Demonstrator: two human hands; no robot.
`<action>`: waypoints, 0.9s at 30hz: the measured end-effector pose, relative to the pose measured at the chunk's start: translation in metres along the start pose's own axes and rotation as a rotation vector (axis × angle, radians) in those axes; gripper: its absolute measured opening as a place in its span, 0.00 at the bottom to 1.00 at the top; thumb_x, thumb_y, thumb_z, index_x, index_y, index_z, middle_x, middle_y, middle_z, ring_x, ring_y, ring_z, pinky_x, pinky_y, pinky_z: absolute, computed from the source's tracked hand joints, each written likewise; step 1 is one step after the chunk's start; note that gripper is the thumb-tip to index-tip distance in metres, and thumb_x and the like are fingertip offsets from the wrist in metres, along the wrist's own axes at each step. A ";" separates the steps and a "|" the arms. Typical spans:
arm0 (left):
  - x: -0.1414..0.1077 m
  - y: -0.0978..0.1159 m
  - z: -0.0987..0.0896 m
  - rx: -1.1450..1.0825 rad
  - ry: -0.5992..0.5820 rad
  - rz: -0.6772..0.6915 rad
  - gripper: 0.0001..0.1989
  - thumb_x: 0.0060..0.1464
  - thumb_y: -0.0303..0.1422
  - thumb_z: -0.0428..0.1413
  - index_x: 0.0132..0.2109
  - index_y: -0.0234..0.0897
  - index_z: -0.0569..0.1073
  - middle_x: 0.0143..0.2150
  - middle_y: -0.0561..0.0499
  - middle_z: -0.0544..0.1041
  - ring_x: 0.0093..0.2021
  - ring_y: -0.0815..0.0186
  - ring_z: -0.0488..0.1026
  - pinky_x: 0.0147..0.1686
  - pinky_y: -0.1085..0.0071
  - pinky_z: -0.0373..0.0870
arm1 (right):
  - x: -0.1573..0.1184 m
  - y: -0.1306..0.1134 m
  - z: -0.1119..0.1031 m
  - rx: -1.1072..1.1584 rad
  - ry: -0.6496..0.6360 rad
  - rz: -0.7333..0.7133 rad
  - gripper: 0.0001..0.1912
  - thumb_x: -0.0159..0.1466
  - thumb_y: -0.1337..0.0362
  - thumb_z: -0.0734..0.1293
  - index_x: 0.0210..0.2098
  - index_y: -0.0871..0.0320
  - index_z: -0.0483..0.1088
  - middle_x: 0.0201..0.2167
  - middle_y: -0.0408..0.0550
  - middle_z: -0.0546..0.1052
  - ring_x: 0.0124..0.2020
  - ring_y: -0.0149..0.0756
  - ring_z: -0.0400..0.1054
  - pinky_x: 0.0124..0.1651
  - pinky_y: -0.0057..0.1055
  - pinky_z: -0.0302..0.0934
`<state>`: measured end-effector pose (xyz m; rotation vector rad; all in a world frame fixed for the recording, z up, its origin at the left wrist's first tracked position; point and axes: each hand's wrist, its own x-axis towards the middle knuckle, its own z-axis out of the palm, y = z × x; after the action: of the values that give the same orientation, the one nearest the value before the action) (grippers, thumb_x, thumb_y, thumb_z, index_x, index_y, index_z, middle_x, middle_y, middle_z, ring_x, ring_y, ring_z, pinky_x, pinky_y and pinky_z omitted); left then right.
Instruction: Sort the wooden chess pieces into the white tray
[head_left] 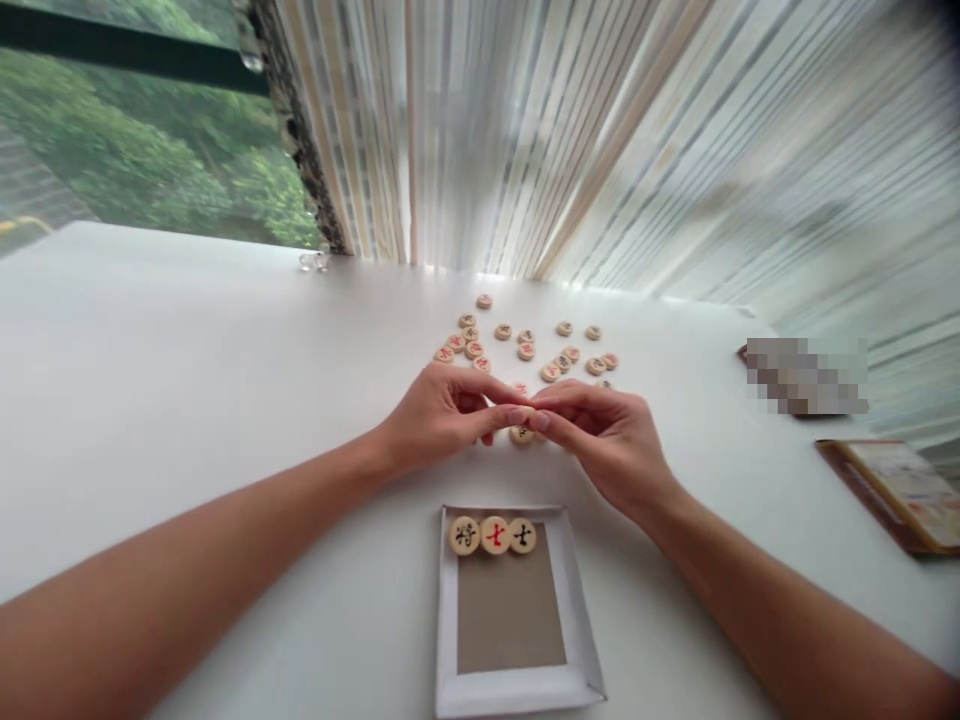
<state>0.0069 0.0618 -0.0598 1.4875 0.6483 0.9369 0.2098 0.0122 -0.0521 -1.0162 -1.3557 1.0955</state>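
Round, thick, pale wooden discs (pixel 550 372) with characters in red or black, scattered across the far middle of a smooth white table (pixel 225 350), some touching, others apart. Nearer, a shallow white tray (pixel 448 600) with thin, sloping walls and a flat grey-brown floor; along its far edge, side by side, a left black-marked disc (pixel 465 536), a red-marked disc (pixel 495 536) and a right black-marked disc (pixel 523 536). At the far side, a light curtain (pixel 480 130) with fine stripes; at far left, leafy greenery (pixel 135 150) beyond glass. At right, a flat, brown-edged board (pixel 855 490) with a blurred, pale face.

Bare forearms (pixel 285 520) stretched in from near left and near right, converging beyond the tray. Left hand (pixel 442 415) and right hand (pixel 611 430) nearly thumb to thumb, fingers curled; pinched between both, a small pale disc (pixel 528 409), mostly hidden, face unreadable. Just below the thumbs, a partly covered disc (pixel 521 435) with a black character.
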 end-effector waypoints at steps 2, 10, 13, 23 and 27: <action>0.001 0.001 -0.001 -0.006 -0.007 -0.008 0.17 0.51 0.42 0.74 0.40 0.32 0.88 0.28 0.46 0.84 0.23 0.70 0.74 0.23 0.75 0.73 | 0.001 0.001 -0.001 0.031 -0.008 0.023 0.11 0.56 0.56 0.84 0.33 0.53 0.85 0.31 0.47 0.84 0.32 0.37 0.79 0.36 0.34 0.77; 0.003 0.001 -0.004 0.025 -0.017 -0.031 0.18 0.53 0.43 0.73 0.41 0.31 0.88 0.26 0.47 0.83 0.23 0.70 0.74 0.22 0.75 0.72 | 0.001 0.009 -0.005 0.209 -0.010 0.181 0.14 0.57 0.58 0.84 0.41 0.54 0.87 0.35 0.50 0.88 0.34 0.40 0.84 0.42 0.37 0.80; 0.004 -0.001 -0.006 0.004 -0.032 -0.016 0.16 0.55 0.40 0.72 0.44 0.31 0.87 0.27 0.47 0.83 0.24 0.70 0.75 0.24 0.76 0.73 | 0.002 0.009 -0.005 0.245 -0.017 0.201 0.14 0.58 0.59 0.84 0.43 0.53 0.87 0.35 0.50 0.88 0.34 0.37 0.84 0.42 0.32 0.80; 0.003 -0.001 -0.007 -0.061 -0.051 -0.014 0.15 0.55 0.30 0.72 0.49 0.30 0.83 0.28 0.48 0.85 0.25 0.70 0.80 0.26 0.80 0.75 | 0.003 0.012 -0.005 0.264 -0.011 0.227 0.16 0.56 0.59 0.85 0.43 0.56 0.87 0.35 0.51 0.88 0.32 0.37 0.85 0.39 0.31 0.81; 0.001 0.000 -0.003 -0.108 -0.087 -0.006 0.15 0.55 0.28 0.72 0.49 0.30 0.82 0.33 0.46 0.88 0.30 0.68 0.84 0.33 0.78 0.80 | 0.002 0.011 -0.004 0.246 -0.013 0.197 0.17 0.53 0.62 0.86 0.41 0.56 0.86 0.33 0.50 0.88 0.31 0.37 0.84 0.38 0.30 0.81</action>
<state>0.0044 0.0642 -0.0594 1.4218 0.5305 0.8842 0.2132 0.0172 -0.0626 -0.9754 -1.1141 1.3811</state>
